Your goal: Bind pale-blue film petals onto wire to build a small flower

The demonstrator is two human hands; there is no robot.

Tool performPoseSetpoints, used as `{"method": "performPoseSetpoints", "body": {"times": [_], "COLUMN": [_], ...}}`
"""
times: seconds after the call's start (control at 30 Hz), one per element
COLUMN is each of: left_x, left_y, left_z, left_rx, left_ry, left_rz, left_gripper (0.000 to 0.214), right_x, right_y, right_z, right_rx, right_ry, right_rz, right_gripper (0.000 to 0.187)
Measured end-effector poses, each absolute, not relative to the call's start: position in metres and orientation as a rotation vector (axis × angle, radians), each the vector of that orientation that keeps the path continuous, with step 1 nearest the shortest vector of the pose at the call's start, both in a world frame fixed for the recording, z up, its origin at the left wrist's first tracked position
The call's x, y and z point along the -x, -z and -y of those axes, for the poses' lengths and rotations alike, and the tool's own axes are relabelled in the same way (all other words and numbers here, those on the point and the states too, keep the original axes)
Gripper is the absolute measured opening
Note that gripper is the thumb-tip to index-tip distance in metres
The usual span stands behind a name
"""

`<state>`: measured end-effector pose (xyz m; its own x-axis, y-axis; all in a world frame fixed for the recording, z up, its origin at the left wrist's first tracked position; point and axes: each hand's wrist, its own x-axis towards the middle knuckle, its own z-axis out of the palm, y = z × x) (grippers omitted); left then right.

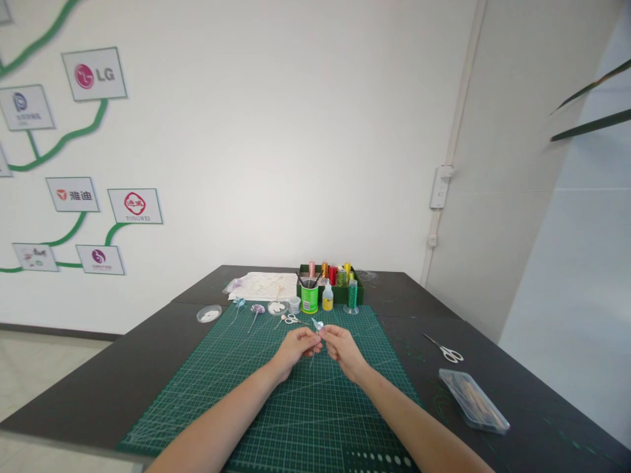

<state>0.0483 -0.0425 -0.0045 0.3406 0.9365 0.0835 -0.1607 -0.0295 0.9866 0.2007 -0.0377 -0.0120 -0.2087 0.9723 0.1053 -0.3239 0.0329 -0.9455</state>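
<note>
My left hand [296,348] and my right hand [344,349] meet above the green cutting mat [276,420]. Between their fingertips is a small light blue flower [317,324], its petals pointing up and away from me. A thin stem hangs below the fingers. My left fingers are closed round the stem just under the bloom, and my right thumb and finger pinch at its base. The exact grip points are partly hidden by the fingers. White-handled scissors [292,319] lie just beyond my hands.
Behind stand a green can [309,299], a glue bottle [328,297], a teal thread spool [352,295] and a thread box [359,293]. Left are a blue flower [239,303], a purple flower [257,309] and a dish [209,314]. Right lie scissors [450,354] and a plastic case [473,401].
</note>
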Motion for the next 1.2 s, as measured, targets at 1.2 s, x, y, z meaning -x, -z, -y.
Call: {"method": "performPoseSetpoints", "body": {"times": [1.2], "left_x": [-0.0472], "left_y": [0.0037], "left_z": [0.0416], "left_rx": [-1.170], "left_ry": [-0.969], "left_rz": [-0.821], "left_gripper": [0.037], "right_x": [-0.2023], "right_y": [0.0129], "right_z": [0.0354], "right_rx": [0.879], "right_ry": [-1.391], "right_rz": [1.226], "right_gripper": [0.034]}}
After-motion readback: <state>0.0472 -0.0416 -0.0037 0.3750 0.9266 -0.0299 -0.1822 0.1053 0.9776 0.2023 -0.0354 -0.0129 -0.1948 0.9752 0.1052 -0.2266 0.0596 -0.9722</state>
